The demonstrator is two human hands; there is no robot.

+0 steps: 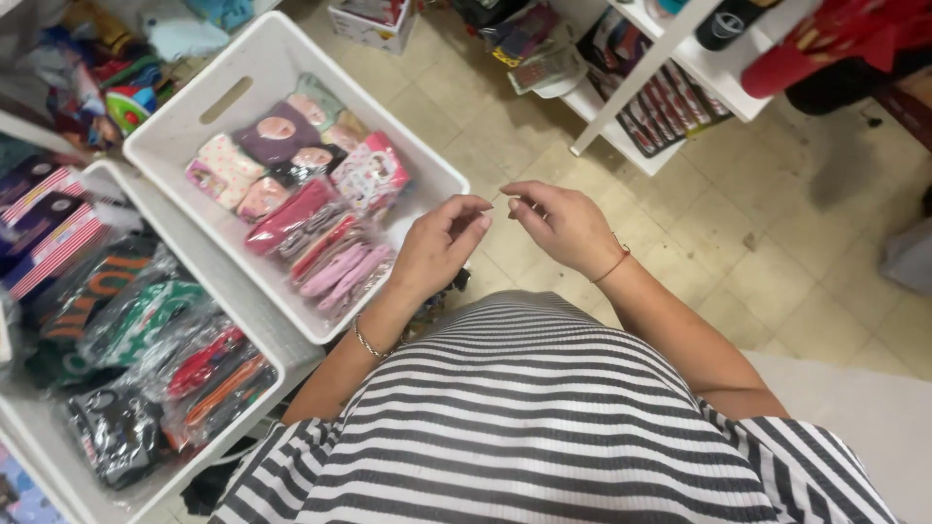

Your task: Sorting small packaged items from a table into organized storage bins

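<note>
Striped shirt [544,417] filled the near edge of view. Above it, both hands were raised over the tile floor [777,243], fingertips almost meeting. Left hand [442,243]: fingers curled in, thumb against forefinger, pinching something too thin to make out (maybe a thread or tie, can't tell). Right hand [563,223]: same posture, thumb and forefinger pressed together at the tip, other fingers loosely bent. A faint fine strand [499,197] seemed to run between the two pinches. Bracelet [369,342] on left wrist, thin band [615,260] on right.

Left hand sat just beside the right corner of a white bin [243,87], not touching it. Bin held bagged socks [320,233], pink and red near its right corner, pale spotted ones toward its far left wall. A second white bin [53,466] near left held darker bagged pairs [146,340], green, orange, black.

Farther off: white shelf [670,58] at far right with packs on it, and a small box [374,24] at the far edge.
</note>
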